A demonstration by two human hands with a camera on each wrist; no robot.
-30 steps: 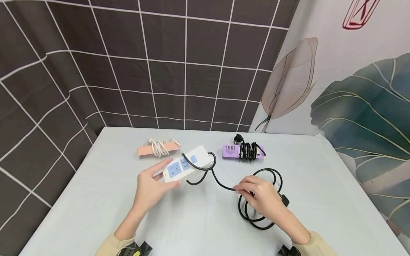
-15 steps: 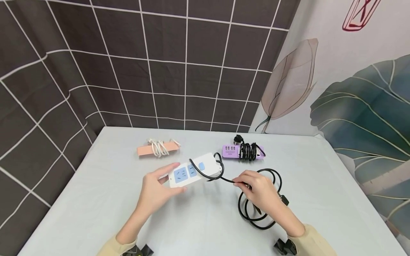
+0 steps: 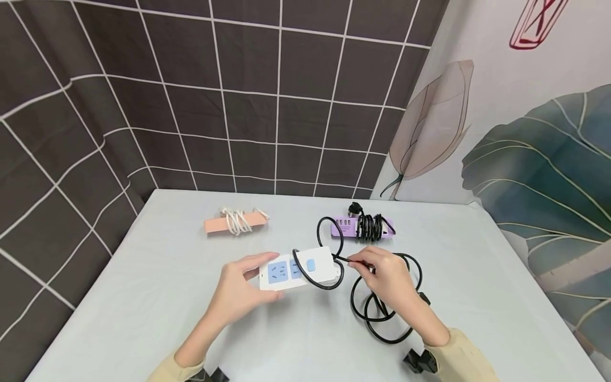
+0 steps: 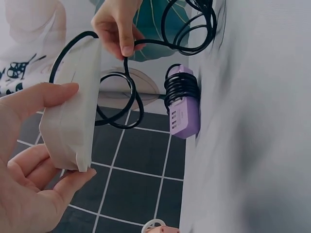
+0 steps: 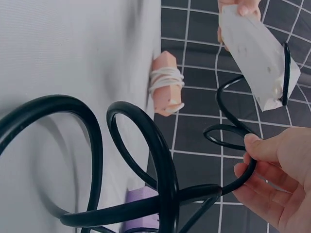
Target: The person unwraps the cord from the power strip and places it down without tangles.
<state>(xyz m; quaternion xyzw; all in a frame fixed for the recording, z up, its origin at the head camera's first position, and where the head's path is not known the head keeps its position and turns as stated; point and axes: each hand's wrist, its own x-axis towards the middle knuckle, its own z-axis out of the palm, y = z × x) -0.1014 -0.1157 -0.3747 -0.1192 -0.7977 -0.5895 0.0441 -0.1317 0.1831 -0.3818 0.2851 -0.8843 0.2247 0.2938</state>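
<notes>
A white power strip (image 3: 315,268) with blue sockets is held above the table by my left hand (image 3: 241,289), thumb on one long edge and fingers on the other near its left end. Its black cord (image 3: 329,287) loops loosely over the strip's face. To the right, my right hand (image 3: 385,273) pinches that cord between thumb and fingertips, close beside the strip's cord end. The remaining cord lies in loose coils under and around the right hand, with a black plug (image 3: 424,298) by the wrist. In the left wrist view the strip's white back (image 4: 73,107) shows.
Further back on the white table (image 3: 157,265) lies a pink power strip (image 3: 217,224) wrapped in its white cord. A purple power strip (image 3: 345,227) bound with black cord lies to its right. Dark gridded cloth (image 3: 248,122) hangs behind the table.
My left hand has brought the power strip right and nearer to me, levelling it somewhat. The cord loop over it has shifted along. My right hand has risen slightly, still pinching the cord.
</notes>
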